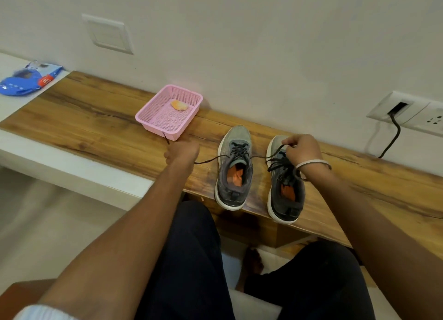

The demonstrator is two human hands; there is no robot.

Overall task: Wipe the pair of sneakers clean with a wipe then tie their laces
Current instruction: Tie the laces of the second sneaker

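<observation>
Both hands pull one black lace [260,157] taut to tighten the right sneaker [285,183]: left hand [183,151] fist-gripping its end, right hand [302,149] pinching its loop.

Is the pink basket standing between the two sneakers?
No, the pink basket stands on the wooden shelf to the left of both sneakers, near the wall.

The right hand [302,150] hides the right sneaker's [285,183] toe; the blue pack [26,81] at far left is blurred.
</observation>
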